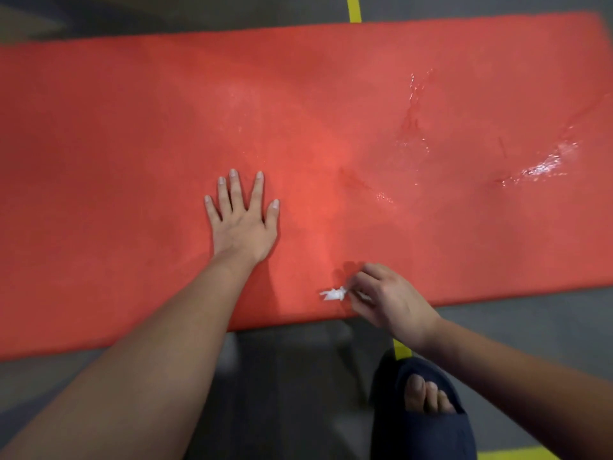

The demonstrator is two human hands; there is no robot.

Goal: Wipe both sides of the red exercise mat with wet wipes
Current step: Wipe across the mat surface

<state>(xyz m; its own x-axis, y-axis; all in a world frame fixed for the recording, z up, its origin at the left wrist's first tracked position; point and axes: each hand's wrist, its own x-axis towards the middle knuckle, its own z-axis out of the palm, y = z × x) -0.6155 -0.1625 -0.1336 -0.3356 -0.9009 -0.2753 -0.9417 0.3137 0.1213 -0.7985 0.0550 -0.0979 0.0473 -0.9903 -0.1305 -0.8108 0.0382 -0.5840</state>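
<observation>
Red exercise mat (132, 144) flat on grey floor (282, 393), spread across nearly the whole view. Left end cut off by the frame; at the right end only the far corner seen, the rest running out of the picture. Underside hidden.

Left hand (240, 224) palm down on the mat, about midway along it and nearer its near edge than its far one. Fingers straight and splayed wide, holding nothing.

Right hand (388, 300) over the mat's near edge, to the right of the left hand. Fingers curled, thumb and fingertips pinching a small crumpled white wet wipe (333, 293). Only a ragged tuft of the wipe showing past the fingers, the rest tucked inside the grip. Hard to tell whether pressed to the mat or held just above it.

Wet sheen (544, 167) on the mat's right half, brightest toward the right end, fainter streaks nearer the middle. Creases there too, blurred.

Off the mat's near edge, below the right hand, a dark blue slipper (421, 426) with bare toes showing, partly covered by the right forearm and cut off at the bottom.

Yellow tape (354, 8) on the floor beyond the mat's far edge, its middle stretch hidden under the mat.
</observation>
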